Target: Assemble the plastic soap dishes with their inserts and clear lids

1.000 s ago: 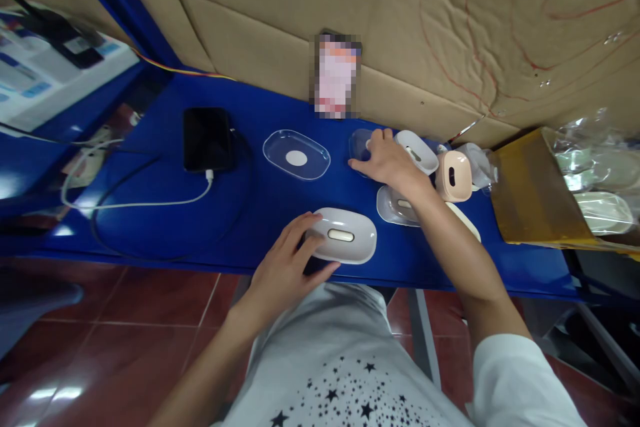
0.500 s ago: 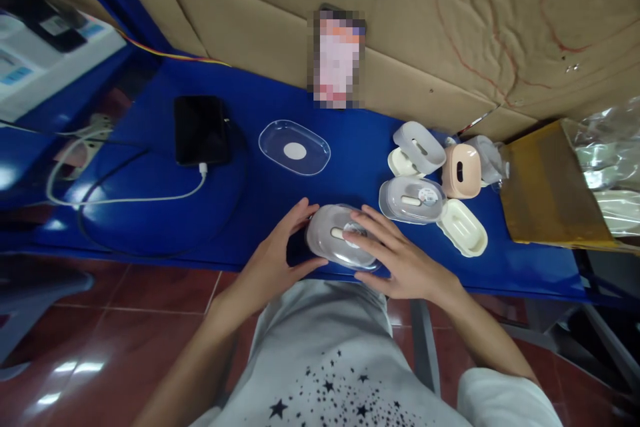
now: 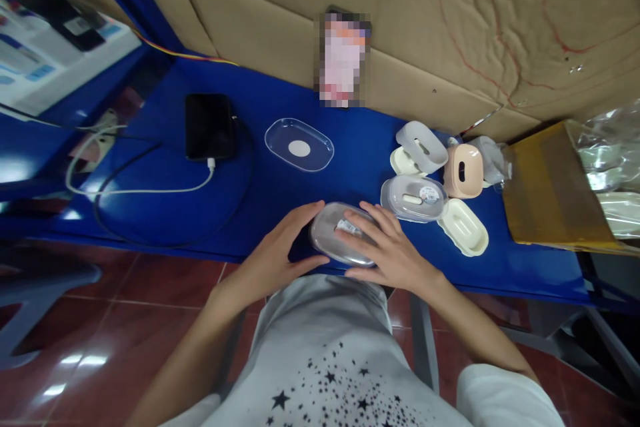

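Left hand (image 3: 274, 248) and right hand (image 3: 395, 257) grasp the grey lidded box (image 3: 327, 232) at opposite ends, both touching, neither nearer; the box lies on the near side of the clear oval lid (image 3: 299, 147), long axis running roughly left to right

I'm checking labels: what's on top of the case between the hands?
A white sticker shows, partly under the right hand; whatever else that hand covers can't be seen.

glossy plastic container (image 3: 330, 238), smooth tabletop (image 3: 285, 197), matt backing (image 3: 260, 0), perhaps cardboard
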The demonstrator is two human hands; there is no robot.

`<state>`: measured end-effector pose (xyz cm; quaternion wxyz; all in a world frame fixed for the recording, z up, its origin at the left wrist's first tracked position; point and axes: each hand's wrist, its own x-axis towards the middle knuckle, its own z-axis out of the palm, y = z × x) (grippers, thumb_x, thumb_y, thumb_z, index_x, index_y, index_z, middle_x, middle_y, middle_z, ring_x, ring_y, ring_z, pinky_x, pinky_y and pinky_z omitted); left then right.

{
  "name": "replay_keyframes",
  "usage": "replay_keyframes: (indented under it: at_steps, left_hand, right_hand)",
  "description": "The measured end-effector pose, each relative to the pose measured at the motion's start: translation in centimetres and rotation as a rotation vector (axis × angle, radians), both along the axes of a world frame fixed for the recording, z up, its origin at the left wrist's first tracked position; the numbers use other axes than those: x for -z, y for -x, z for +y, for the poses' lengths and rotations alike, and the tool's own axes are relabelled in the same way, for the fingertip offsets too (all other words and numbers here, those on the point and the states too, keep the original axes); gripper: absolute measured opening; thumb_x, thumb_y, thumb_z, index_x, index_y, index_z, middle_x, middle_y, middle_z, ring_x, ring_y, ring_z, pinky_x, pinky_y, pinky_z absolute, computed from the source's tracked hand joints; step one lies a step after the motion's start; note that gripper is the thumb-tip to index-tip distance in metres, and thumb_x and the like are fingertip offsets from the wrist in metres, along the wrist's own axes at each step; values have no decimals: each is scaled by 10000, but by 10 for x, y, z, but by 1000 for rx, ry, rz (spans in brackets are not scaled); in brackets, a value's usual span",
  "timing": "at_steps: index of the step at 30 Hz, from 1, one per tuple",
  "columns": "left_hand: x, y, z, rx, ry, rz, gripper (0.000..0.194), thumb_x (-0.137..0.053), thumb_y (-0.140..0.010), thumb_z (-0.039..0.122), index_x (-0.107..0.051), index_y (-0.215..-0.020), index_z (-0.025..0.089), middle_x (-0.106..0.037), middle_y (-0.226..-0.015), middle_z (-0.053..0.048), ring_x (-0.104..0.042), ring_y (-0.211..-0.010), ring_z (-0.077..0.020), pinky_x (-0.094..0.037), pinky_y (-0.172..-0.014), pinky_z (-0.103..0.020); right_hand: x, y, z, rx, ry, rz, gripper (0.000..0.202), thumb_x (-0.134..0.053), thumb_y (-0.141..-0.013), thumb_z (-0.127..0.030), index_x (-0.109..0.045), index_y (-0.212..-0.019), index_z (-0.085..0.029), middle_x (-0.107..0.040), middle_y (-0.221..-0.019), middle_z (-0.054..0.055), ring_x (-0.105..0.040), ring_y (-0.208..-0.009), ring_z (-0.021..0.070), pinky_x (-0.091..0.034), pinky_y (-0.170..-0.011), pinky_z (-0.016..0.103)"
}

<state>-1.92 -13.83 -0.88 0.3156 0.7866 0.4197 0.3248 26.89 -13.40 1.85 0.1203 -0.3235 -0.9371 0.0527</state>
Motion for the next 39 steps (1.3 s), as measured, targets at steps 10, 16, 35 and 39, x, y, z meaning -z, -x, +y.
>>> replay_keyframes:
  at_steps: [10, 16, 35, 39]
  left_hand:
    - [-22, 9, 96, -140, -352, 563, 464, -495, -1041, 136, -623, -1485, 182, -653, -1530, -188, -570, -1485, -395, -277, -1290, -735]
    - [-19, 10, 85, -212, -329, 453, 232, -530, -1072, 254, -754, -1052, 200, -797, -1106, -122, -766, -1074, -326, -541, -1108, -563]
    - [-21, 12, -17, -458, 658, -479, 455, -803, -903, 613, -721, -1068, 197, -793, -1122, -100, -799, -853, -233, -704, -638, -342]
    - [-28, 16, -19, -439, 646, -204, 508, -728, -902, 682, -767, -1051, 198, -739, -803, -33, -692, -587, -173, -571, -450, -255]
  right_hand:
    - [16, 8, -6, 163, -320, 9, 397, -620, -1056, -153, -690, -1416, -303, -746, -1367, 60, -606, -1355, 254, -376, -1214, 454]
    - [-4, 15, 26, 286, -222, -127, 553, -460, -1067, -82, -532, -1601, -207, -604, -1615, 122, -493, -1543, 293, -296, -1301, 540]
    - [-55, -106, 152, 620, 99, -252, 377, -532, -1035, -281, -778, -1319, -253, -796, -1343, 89, -730, -1204, 333, -480, -1084, 483]
    - [-49, -130, 151, 477, 137, -175, 361, -548, -997, -217, -777, -1276, -223, -785, -1354, 109, -699, -1258, 313, -466, -1133, 456]
